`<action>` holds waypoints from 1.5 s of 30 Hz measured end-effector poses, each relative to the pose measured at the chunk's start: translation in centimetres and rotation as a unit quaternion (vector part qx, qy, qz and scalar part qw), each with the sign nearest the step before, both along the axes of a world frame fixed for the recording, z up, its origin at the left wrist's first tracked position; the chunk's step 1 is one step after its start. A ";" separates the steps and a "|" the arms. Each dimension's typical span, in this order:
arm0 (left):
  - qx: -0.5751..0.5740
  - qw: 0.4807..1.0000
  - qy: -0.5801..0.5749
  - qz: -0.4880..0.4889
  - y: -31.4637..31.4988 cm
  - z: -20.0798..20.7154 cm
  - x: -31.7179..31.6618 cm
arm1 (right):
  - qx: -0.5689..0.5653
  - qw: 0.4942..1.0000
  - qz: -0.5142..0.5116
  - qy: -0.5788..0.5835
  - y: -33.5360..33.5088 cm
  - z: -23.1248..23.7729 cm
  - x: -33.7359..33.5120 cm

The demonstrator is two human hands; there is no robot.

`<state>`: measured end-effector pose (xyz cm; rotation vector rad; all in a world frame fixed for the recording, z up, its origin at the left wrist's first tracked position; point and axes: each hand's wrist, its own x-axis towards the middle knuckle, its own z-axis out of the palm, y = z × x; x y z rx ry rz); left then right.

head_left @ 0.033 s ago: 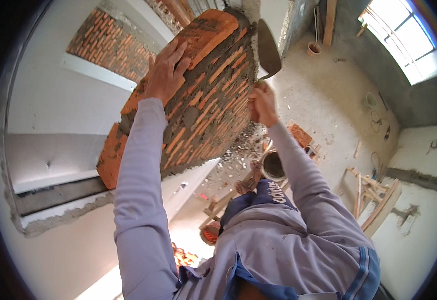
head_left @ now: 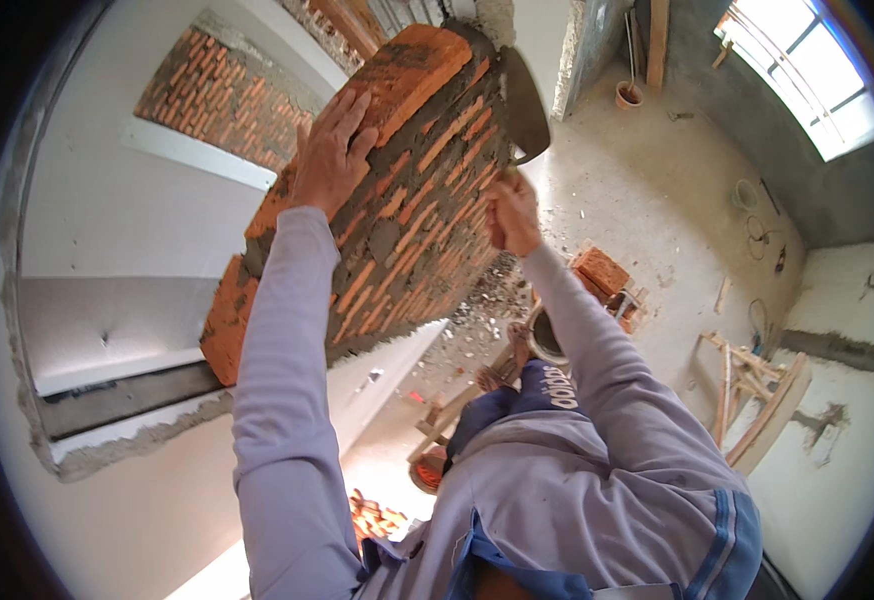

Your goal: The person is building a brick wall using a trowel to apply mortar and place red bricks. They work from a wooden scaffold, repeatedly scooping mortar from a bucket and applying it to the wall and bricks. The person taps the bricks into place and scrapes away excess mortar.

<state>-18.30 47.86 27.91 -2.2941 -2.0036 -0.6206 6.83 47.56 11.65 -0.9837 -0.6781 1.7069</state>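
My left hand (head_left: 332, 152) rests on top of an orange brick (head_left: 419, 72), its fingers stretched over the brick's upper face. That brick lies in the top course of a brick wall (head_left: 412, 225) with grey mortar smeared across its joints and face. My right hand (head_left: 515, 212) is closed round the handle of a trowel (head_left: 525, 108). The handle itself is mostly covered by my fingers. The trowel's broad metal blade stands edge-up at the wall's right end, close to the mortar there; whether it touches cannot be made out.
Below me, a bucket (head_left: 547, 335) is partly behind my right forearm, beside a stack of bricks (head_left: 600, 270). Mortar crumbs litter the floor at the wall's foot. A wooden trestle (head_left: 747, 385) stands at the right. Farther off are a small pot (head_left: 629, 96) and a barred window (head_left: 802, 70).
My right hand and the trowel have shifted slightly left, bringing the blade closer to the wall's end. My left hand stays on the same brick.
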 end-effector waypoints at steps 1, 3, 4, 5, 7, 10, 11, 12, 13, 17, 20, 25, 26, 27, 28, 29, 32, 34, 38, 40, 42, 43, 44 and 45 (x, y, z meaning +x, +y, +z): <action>-0.006 1.000 0.013 0.008 -0.4 0.3 -0.2 | -0.004 1.000 -0.003 -0.011 -0.4 -0.2 -2.2; -0.040 0.999 0.009 0.018 -0.1 0.9 -0.1 | -0.012 0.999 -0.012 -0.041 -1.1 -0.3 -5.4; -0.058 0.998 0.007 0.024 0.3 1.1 -0.2 | -0.010 0.999 -0.024 -0.021 -0.8 -0.3 -6.5; -0.076 0.997 -0.020 0.012 0.5 1.1 -0.4 | -0.007 0.999 -0.033 -0.005 -0.7 -0.4 -7.5; -0.086 0.996 -0.032 -0.010 1.1 1.5 -1.1 | -0.018 0.999 -0.041 0.015 -0.1 -0.7 -9.3; -0.102 0.992 -0.060 -0.044 1.5 1.6 -1.8 | 0.025 0.998 -0.020 0.045 -0.9 -0.1 -10.7; -0.104 0.990 -0.071 -0.059 1.4 1.9 -1.6 | 0.020 0.998 -0.020 0.055 -1.4 -0.1 -11.0; -0.120 0.986 -0.102 -0.049 0.9 2.1 -1.6 | 0.015 0.998 -0.019 0.065 -2.1 0.1 -11.4; -0.134 0.981 -0.133 -0.037 0.2 2.5 -1.6 | 0.010 0.997 -0.016 0.075 -2.9 0.2 -12.0; -0.073 0.963 -0.257 -0.024 -4.2 6.0 -0.1 | -0.024 0.997 0.006 0.075 -6.0 -0.6 -14.5; -0.038 0.974 -0.221 -0.030 -11.0 8.6 1.2 | -0.028 0.996 0.006 0.087 -7.8 -0.8 -15.7; -0.060 0.949 -0.309 -0.008 -26.0 9.2 0.6 | -0.019 0.994 -0.008 0.110 -9.9 0.8 -17.8; -0.080 0.946 -0.314 0.014 -28.5 8.9 0.4 | -0.022 0.993 -0.013 0.114 -9.8 0.7 -17.8; -0.099 0.942 -0.317 0.042 -31.3 8.8 0.2 | -0.028 0.994 -0.011 0.105 -10.2 1.1 -18.1; -0.112 0.938 -0.324 0.060 -33.4 8.3 -0.2 | -0.032 0.995 -0.015 0.091 -10.5 1.5 -18.2; -0.124 0.933 -0.327 0.087 -35.9 8.0 -0.7 | -0.039 0.996 -0.011 0.082 -11.3 2.1 -18.7; -0.118 0.878 -0.421 0.194 -42.7 5.0 -2.3 | -0.060 0.995 0.002 0.084 -13.8 3.9 -20.1; -0.105 0.831 -0.491 0.239 -44.7 3.2 -3.1 | -0.057 0.994 -0.018 0.089 -14.3 3.7 -20.8; -0.108 0.794 -0.534 0.271 -46.3 1.4 -3.3 | -0.040 0.997 -0.032 0.060 -16.0 3.7 -21.6; -0.139 0.791 -0.528 0.276 -47.1 0.3 -3.4 | -0.038 0.996 -0.006 0.075 -17.6 4.0 -21.5; -0.174 0.785 -0.522 0.285 -47.9 -1.0 -3.6 | -0.051 0.990 0.037 0.128 -19.4 5.1 -20.9; -0.196 0.780 -0.519 0.288 -48.2 -1.8 -3.7 | -0.066 0.981 0.062 0.174 -20.2 5.8 -20.0; -0.216 0.776 -0.516 0.290 -48.4 -2.5 -3.7 | -0.079 0.969 0.087 0.219 -20.8 6.7 -18.7; -0.226 0.769 -0.521 0.294 -48.3 -3.1 -3.5 | -0.097 0.957 0.111 0.251 -21.1 7.6 -17.5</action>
